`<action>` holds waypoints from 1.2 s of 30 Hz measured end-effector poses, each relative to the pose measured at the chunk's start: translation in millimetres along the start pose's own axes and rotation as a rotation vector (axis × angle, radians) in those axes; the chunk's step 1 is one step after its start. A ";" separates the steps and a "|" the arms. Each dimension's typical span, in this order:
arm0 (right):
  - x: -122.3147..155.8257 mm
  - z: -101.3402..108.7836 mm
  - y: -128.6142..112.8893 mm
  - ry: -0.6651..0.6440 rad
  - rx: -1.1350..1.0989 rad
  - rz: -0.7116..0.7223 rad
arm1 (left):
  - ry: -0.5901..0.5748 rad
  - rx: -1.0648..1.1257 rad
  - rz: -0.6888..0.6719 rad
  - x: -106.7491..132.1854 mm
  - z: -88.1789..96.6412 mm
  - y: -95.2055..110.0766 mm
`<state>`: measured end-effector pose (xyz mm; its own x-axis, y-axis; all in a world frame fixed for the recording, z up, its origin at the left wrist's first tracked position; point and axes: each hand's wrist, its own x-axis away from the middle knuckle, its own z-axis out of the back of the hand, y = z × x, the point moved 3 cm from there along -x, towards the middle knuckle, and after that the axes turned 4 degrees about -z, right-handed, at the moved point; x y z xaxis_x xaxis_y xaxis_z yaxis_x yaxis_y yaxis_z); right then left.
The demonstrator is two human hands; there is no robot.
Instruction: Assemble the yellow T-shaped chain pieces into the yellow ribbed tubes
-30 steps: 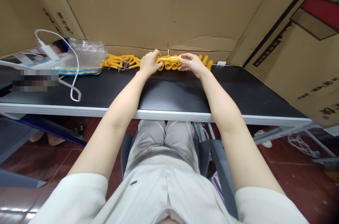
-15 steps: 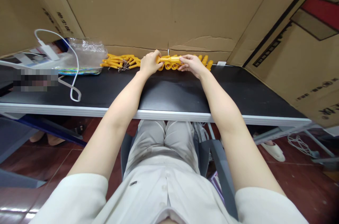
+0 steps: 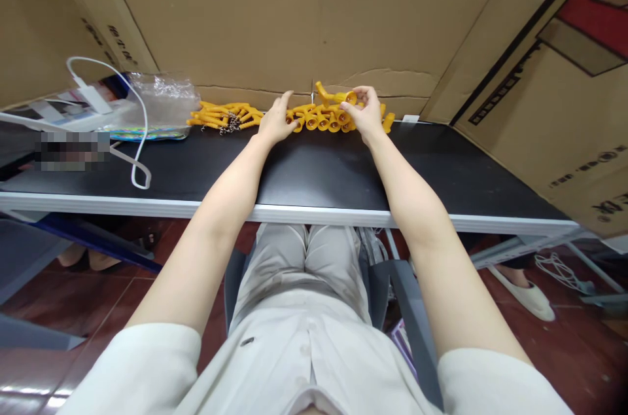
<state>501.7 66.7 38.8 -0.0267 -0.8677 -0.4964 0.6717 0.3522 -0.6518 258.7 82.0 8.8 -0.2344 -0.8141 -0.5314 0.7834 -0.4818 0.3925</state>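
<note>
My right hand (image 3: 369, 115) pinches a yellow plastic piece (image 3: 334, 98) by its wide, cup-shaped end. Its thinner stem points left and bends upward, and the piece is raised above a row of similar yellow pieces (image 3: 322, 122) lying on the table. Their round hollow ends face me. At the left end of that row rests my left hand (image 3: 277, 120), its thumb and fingers apart with nothing visibly held. Just left of it lies a pile of slim yellow pieces (image 3: 220, 112) with small dark metal clasps (image 3: 230, 123).
A black table (image 3: 324, 169) with a grey metal edge is in front of me. Clear plastic bags (image 3: 164, 97), a white cable (image 3: 143, 133) and a white charger (image 3: 95, 99) lie at the left. Cardboard (image 3: 275, 16) walls the back and right. Another person's shoe (image 3: 532, 297) shows below right.
The yellow piece held level between both hands is now in my right hand alone, raised and turned with its stem bent up. My left hand has let go and its fingers have opened.
</note>
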 end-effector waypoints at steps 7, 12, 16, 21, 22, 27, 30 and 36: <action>8.7 -12.8 3.9 0.005 0.327 0.108 | -0.018 -0.030 -0.002 -4.3 -11.0 -7.0; 9.6 -31.2 -1.2 -0.094 0.435 0.121 | -0.032 -0.025 -0.013 -4.6 -11.9 -6.1; 10.6 -39.8 4.2 -0.169 0.584 0.078 | -0.030 -0.030 -0.012 -5.1 -12.7 -5.8; 7.7 -41.4 16.5 -0.200 0.646 0.121 | -0.046 -0.033 -0.023 -5.3 -13.4 -5.2; 6.2 -40.9 18.6 -0.214 0.650 0.113 | -0.052 -0.035 -0.024 -5.2 -13.2 -4.9; -2.1 -29.6 26.4 -0.256 0.618 0.057 | -0.073 -0.039 -0.025 -4.1 -11.6 -2.0; -6.2 -17.7 36.1 -0.227 0.582 0.002 | -0.081 -0.045 -0.027 -3.4 -10.7 0.0; -10.7 -6.2 64.5 -0.214 0.641 -0.114 | -0.090 -0.049 -0.022 -2.5 -10.0 1.6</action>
<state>540.7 100.8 -1.4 -0.0206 -0.9604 -0.2780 0.9807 0.0347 -0.1922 266.3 86.5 3.3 -0.3013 -0.8304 -0.4687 0.8039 -0.4856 0.3434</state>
